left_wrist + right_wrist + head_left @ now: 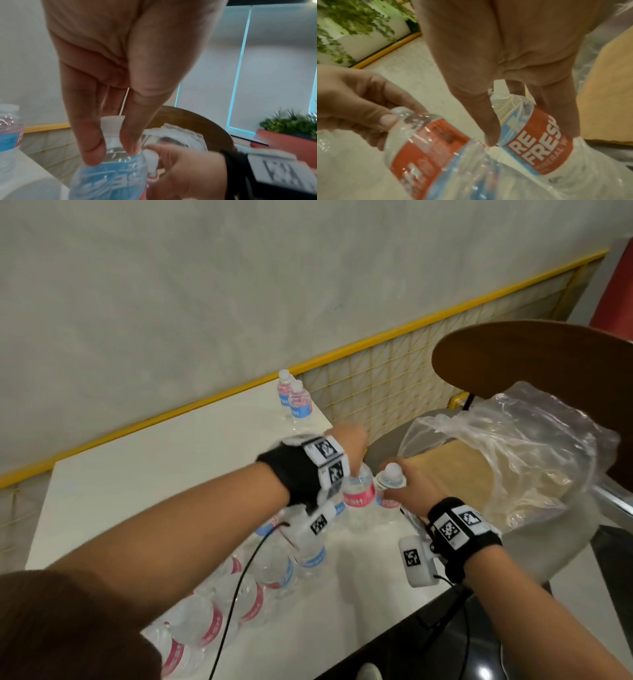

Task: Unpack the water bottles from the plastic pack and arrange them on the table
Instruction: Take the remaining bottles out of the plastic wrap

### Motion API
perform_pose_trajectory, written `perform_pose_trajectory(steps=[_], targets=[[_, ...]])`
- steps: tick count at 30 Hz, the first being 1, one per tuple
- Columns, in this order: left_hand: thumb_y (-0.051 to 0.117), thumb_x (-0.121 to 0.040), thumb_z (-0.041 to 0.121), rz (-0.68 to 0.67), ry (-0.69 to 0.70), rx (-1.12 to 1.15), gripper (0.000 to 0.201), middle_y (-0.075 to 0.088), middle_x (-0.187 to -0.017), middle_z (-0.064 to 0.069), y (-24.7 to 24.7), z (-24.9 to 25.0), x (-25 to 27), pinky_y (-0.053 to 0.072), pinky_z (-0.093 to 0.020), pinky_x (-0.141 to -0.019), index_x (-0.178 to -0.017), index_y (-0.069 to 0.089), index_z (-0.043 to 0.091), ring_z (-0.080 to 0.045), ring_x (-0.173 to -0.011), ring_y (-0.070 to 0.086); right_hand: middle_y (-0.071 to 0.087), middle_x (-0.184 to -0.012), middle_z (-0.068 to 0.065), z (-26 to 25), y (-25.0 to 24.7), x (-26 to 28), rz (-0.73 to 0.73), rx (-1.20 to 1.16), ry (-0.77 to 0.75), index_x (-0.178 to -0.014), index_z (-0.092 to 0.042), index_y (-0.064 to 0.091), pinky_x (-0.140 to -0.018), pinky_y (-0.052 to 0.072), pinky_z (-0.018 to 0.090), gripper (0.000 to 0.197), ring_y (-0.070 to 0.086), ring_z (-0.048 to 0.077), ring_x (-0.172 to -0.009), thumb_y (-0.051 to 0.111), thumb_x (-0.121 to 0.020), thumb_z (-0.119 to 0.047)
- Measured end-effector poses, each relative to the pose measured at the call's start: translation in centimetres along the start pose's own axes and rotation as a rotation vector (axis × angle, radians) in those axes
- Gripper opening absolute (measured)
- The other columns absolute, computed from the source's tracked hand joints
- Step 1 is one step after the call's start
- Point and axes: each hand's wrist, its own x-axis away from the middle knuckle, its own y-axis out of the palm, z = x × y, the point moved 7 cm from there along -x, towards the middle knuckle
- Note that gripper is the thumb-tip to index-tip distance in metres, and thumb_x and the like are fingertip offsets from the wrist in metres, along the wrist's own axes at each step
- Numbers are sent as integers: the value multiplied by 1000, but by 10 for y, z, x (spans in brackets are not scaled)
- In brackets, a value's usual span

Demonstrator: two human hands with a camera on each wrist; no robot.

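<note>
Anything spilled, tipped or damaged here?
No spill or damage visible. Only the bottle in the right hand is tilted, because it is being carried. The left hand grips another bottle upright by its neck. Two far bottles stand upright.

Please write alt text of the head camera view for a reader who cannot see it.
Each hand holds a water bottle by its neck at the white table edge: left hand one bottle, right hand another. A row of bottles lies near; two bottles stand at the far corner.
</note>
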Motion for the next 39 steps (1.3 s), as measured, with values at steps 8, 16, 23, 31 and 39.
perform_pose_trajectory(steps=[8, 16, 23, 31, 39], targets=[[69, -83, 13, 25, -152, 259, 27, 71, -98, -13, -39, -62, -5, 56, -33, -84, -109, 67, 4, -24, -80, 70, 58, -100, 5, -18, 12, -33, -76, 47, -8, -119, -10, 51, -75, 39, 26, 47, 54, 21, -92, 72, -76, -9], [71, -81, 5, 129, -252, 649, 6, 68, -67, -7, -60, -109, 0, 57, -19, -58, -78, 66, 7, -6, -42, 63, 60, -107, 6, -20, 19, -44, -117, 7, 11, -121, -13, 47, -81, 41, 29, 51, 56, 24, -100, 73, -77, -12], [74, -77, 5, 330, -318, 678, 14, 66, -79, -14, -74, -153, 8, 60, -28, -71, -90, 69, 4, -14, -51, 67, 55, -123, 18, -10, 17, -35, -96, 15, 90, -129, -4, 40, -86, 44, 35, 56, 56, 33, -111, 66, -81, -7], [73, -78, 15, 106, -282, 87, 29, 71, -93, -12, -20, -138, -9, 48, -26, -76, -105, 69, 5, -23, -81, 65, 53, -135, 10, 76, 27, -17, -240, 448, 426, -128, -11, 56, -104, 39, 34, 48, 47, 32, -123, 43, -91, -40], [71, -81, 18, -75, -239, -65, 40, 65, -119, -13, 29, -133, -21, 48, -30, -87, -118, 64, 6, -29, -109, 61, 36, -145, 10, 115, 34, -8, -283, 520, 533, -140, -10, 42, -91, 44, 34, 76, 49, 32, -122, 67, -77, -45]])
